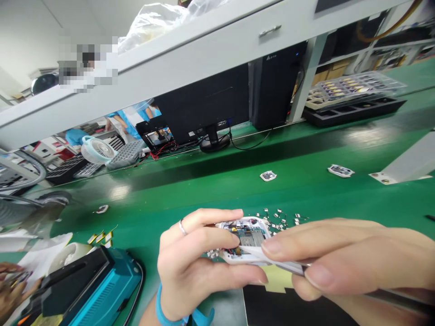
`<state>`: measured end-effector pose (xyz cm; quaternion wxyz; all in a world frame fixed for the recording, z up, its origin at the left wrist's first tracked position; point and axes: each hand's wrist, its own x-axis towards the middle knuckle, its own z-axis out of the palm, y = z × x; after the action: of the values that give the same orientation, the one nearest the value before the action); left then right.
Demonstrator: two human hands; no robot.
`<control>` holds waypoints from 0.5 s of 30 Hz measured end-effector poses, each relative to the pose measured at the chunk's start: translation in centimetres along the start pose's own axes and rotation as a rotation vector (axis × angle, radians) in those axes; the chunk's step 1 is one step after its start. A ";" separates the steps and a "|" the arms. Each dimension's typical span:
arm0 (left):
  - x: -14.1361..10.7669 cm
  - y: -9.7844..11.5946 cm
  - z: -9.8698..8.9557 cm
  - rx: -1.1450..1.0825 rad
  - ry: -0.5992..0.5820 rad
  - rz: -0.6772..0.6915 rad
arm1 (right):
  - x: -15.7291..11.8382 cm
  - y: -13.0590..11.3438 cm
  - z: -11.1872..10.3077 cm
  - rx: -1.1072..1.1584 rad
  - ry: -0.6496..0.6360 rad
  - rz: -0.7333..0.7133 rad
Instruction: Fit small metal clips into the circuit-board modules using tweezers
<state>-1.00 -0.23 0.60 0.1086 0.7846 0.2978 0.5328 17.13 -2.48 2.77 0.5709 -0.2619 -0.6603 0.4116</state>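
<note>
Our left hand (193,253) is curled round a white device (249,235), thumb along its near edge and fingers across the other side, the circuit board (255,241) facing up. Just to its right, our right hand (360,258) is closed in a pinch on a slim metal tool (295,268), its pale tip at the board near the left fingertips. Any print on the board is too small for us to read.

Between and below the hands we see a yellow paper (276,277) and a black pad (292,308); just beyond the device, small white parts (280,222) lie scattered.

Well beyond the hands stand a black monitor (207,104), with small pale markings we cannot make out, and a black tower (280,86). The tower carries a white triangular logo (268,57) followed by tiny characters, illegible to us. To the left of our left hand sits a teal machine (105,290); we find no readable brand on the side facing us.
</note>
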 end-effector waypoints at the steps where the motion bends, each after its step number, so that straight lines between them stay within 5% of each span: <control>1: 0.0 0.0 0.0 0.000 0.002 0.000 | 0.0 0.1 0.0 -0.014 0.002 -0.014; 4: 0.0 0.0 0.0 0.002 0.007 0.006 | 0.1 1.3 -0.9 -0.094 -0.032 -0.121; 10: -0.1 0.1 0.0 -0.004 0.013 -0.008 | 1.1 4.2 -3.6 -0.272 -0.410 -0.544; 15: 0.0 0.1 0.0 0.008 0.000 -0.010 | 0.3 2.1 -1.4 -0.097 -0.104 -0.209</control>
<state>-0.97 -0.28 0.68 0.1079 0.7837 0.3038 0.5310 18.17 -0.82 1.14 0.5625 -0.1973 -0.7319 0.3302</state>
